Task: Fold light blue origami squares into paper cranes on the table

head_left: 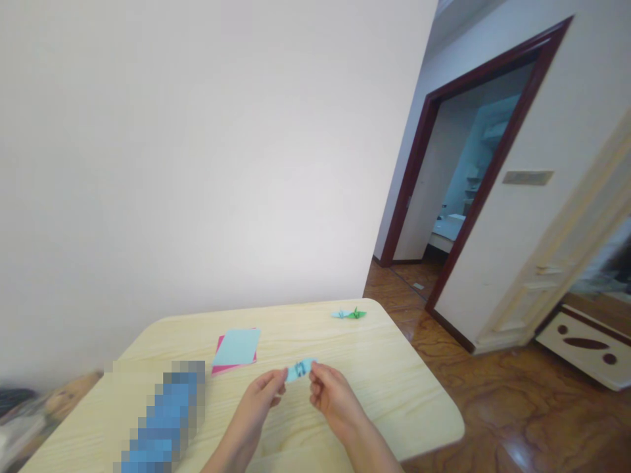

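Between my two hands is a small folded light-blue paper piece [300, 370], held by its two ends above the table. My left hand [267, 391] pinches its left end between thumb and finger. The right end is pinched by my right hand [333, 393]. Dark lines or folds show in the middle of the paper, too small to make out. Beyond my hands, to the right, a light-blue folded paper crane [340, 315] and a green one [357, 315] lie side by side. Left of my hands lies a stack of square paper [236, 347], light blue on top of pink.
The pale wooden table [414, 407] has rounded corners and stands near a white wall [197, 164]. A blurred-out blue object [165, 420] is at the table's left front. On the right are a dark-framed doorway [431, 131], wooden floor [493, 407] and a low white cabinet [584, 345].
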Demonstrator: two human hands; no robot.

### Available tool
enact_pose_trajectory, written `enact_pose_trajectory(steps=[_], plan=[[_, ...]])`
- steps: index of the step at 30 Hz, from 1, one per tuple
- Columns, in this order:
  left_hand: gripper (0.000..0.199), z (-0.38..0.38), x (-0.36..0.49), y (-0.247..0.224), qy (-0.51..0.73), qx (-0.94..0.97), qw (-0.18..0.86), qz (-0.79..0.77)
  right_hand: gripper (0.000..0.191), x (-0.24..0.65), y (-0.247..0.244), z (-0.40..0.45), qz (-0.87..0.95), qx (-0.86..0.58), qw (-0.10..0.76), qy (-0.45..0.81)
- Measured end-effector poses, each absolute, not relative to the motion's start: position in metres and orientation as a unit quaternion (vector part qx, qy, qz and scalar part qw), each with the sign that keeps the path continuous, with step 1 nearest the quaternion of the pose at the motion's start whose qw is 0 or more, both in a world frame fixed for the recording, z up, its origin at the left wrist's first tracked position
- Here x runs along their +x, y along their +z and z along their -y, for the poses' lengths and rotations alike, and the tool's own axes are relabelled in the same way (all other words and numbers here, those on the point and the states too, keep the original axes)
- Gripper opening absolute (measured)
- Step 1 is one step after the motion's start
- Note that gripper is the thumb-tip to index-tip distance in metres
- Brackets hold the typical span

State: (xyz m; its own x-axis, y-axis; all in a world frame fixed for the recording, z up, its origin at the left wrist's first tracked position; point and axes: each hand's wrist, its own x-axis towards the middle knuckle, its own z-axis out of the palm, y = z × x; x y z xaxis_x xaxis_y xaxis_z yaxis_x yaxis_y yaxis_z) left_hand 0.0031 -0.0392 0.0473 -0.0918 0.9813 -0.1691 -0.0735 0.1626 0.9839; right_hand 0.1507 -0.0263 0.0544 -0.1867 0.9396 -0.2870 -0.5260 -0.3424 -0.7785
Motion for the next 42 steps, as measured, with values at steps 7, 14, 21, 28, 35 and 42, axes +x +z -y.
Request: enact_pose_trajectory(steps=[7,14,21,28,35,42], plan=[[0.048,0.033,0.014,0.049,0.493,0.341,0.59,-0.541,0.037,0.152,0.045,0.023,0.258,-0.399,0.513,0.715],[0.047,0.022,0.017,0.049,0.482,0.318,0.59,-0.564,0.02,0.164,0.037,0.014,0.543,-0.475,0.573,0.388],[0.044,0.004,0.033,0.049,0.469,0.346,0.571,-0.578,0.004,0.176,0.047,0.009,0.673,-0.51,0.512,0.161],[0.045,-0.014,0.062,0.048,0.454,0.386,0.567,-0.568,0.007,0.202,0.05,-0.001,0.676,-0.552,0.477,0.102],[0.049,-0.032,0.102,0.043,0.436,0.44,0.548,-0.562,0.012,0.24,0.046,-0.013,0.655,-0.597,0.459,0.061],[0.043,-0.057,0.114,0.024,0.5,0.544,0.397,-0.544,0.017,0.304,0.031,-0.065,0.588,-0.67,0.454,0.012]])
